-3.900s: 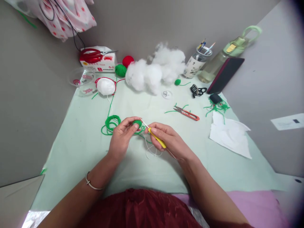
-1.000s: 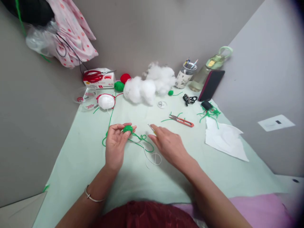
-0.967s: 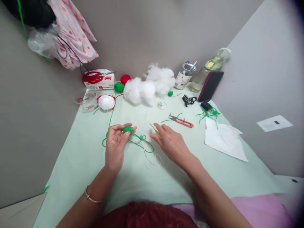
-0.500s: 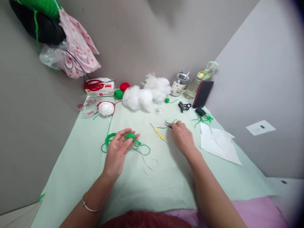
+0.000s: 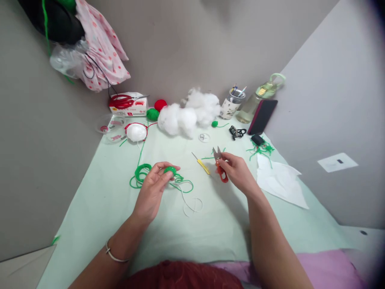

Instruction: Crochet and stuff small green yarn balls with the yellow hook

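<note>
My left hand [image 5: 152, 188] pinches a small green crocheted piece [image 5: 170, 170] between thumb and fingers, just above the pale green cloth [image 5: 99, 200]. Green yarn [image 5: 141, 174] trails from the piece and coils to its left, and a white thread [image 5: 192, 204] loops on the cloth below it. My right hand [image 5: 237, 171] is closed on red-handled thread snips [image 5: 219, 163], blades pointing up and apart. A yellow-handled crochet hook [image 5: 202, 163] lies on the cloth between my hands, touching neither.
Along the back wall stand white stuffing [image 5: 189, 114], red and green yarn balls [image 5: 156, 110], a box with red scissors [image 5: 128, 104], a white yarn ball [image 5: 136, 131], a pen jar [image 5: 231, 105], a bottle [image 5: 258, 98] and a dark phone [image 5: 262, 116]. White paper [image 5: 279, 180] lies at right.
My right hand laid the crochet hook on the cloth, reached right to the red snips and lifted them. My left hand kept hold of the green piece.
</note>
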The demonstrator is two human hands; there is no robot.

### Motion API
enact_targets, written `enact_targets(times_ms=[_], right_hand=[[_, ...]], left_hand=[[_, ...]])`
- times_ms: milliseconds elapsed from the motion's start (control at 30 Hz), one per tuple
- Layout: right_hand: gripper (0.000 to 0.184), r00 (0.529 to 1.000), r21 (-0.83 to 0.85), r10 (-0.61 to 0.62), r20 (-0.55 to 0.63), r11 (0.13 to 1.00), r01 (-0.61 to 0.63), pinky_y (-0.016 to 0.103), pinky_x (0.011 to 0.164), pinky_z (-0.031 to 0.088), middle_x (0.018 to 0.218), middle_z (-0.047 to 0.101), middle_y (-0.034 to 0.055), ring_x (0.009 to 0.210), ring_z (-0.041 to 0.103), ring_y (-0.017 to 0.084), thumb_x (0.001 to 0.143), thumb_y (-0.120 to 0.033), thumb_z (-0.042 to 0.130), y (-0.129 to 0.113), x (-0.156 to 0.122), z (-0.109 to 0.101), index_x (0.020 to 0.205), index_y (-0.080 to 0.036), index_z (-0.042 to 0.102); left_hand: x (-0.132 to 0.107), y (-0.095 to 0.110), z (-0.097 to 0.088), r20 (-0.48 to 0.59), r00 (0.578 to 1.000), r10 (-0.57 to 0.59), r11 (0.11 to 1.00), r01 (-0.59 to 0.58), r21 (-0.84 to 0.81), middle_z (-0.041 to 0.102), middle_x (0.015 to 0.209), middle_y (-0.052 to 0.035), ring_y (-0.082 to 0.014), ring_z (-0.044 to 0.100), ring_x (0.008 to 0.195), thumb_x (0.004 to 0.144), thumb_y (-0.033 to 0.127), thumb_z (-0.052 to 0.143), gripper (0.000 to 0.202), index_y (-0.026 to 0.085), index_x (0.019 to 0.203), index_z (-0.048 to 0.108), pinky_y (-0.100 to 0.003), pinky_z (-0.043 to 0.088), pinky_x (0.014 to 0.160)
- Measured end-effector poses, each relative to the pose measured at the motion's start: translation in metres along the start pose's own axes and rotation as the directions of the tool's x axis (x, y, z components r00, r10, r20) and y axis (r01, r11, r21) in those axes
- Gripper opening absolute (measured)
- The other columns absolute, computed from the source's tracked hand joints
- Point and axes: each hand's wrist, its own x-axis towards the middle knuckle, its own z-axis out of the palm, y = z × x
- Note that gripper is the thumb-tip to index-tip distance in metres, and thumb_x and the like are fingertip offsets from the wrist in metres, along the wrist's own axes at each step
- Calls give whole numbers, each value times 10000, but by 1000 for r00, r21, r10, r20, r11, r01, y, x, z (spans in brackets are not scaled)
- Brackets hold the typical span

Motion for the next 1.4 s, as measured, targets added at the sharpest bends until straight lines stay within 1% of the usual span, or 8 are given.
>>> enact_targets(times_ms=[133,400,567,700,833,1067,1233,1400], right_hand=[[286,978,539,14,-208,836,103,273,514,498,657,702,8,539,645,164,926,-436,603,-2,-1,1,979,-167,685],[160,684,426,61,-727,822,378,328,711,583,912,790,46,734,717,181,894,-357,687,0,-3,4,925,-200,683],[121,950,246,30,-311,968,50,344,778,526,839,775,36,758,709,209,897,-300,612,19,8,11,840,-209,667],[247,942,-138,94,-323,980,-146,373,805,459,982,776,107,884,683,271,965,-272,506,29,12,9,1103,-207,700],[295,917,-374,-81,-390,924,-78,417,923,432,1227,704,198,1133,611,334,984,-226,486,26,11,11,1194,-145,678],[274,982,-276,-172,73,943,186,297,699,389,1107,672,111,863,619,218,957,-168,514,-7,1,44,1204,-181,632],[198,988,-230,-133,83,962,149,306,692,357,966,631,70,740,532,177,879,-107,467,-15,-4,41,971,-178,627],[68,988,493,-133,72,866,81,281,629,373,766,573,-14,641,493,141,818,-180,483,-22,-11,32,851,-218,530]], left_hand=[[-1,0,-1,5,999,-46,998,46,-48,788,1052,-44,-107,642,848,888,262,787,170,198,1014,693,-225,522,834],[5,0,-1,-28,993,-111,977,104,-187,778,1039,-46,-109,705,810,822,224,836,207,169,970,703,-241,578,827],[6,-4,-4,-15,992,-123,978,119,-173,764,1018,-29,-148,739,884,830,202,824,182,187,962,699,-322,600,940],[5,-5,-5,5,990,-141,974,139,-177,771,979,-26,-144,741,878,828,189,821,180,188,965,705,-300,609,923],[5,-5,-4,9,990,-140,971,139,-195,775,964,-22,-133,744,875,830,178,818,165,186,959,715,-261,616,890],[5,-4,-4,29,989,-144,975,147,-165,771,1027,-30,-157,755,916,836,175,805,181,186,1003,734,-298,617,936],[3,-2,-1,33,991,-131,984,134,-114,743,1034,-36,-172,736,927,840,220,803,183,188,1016,765,-357,605,980],[0,-7,4,11,998,-58,997,58,-42,744,1028,-32,-181,714,946,854,264,796,152,213,984,735,-361,580,966]])
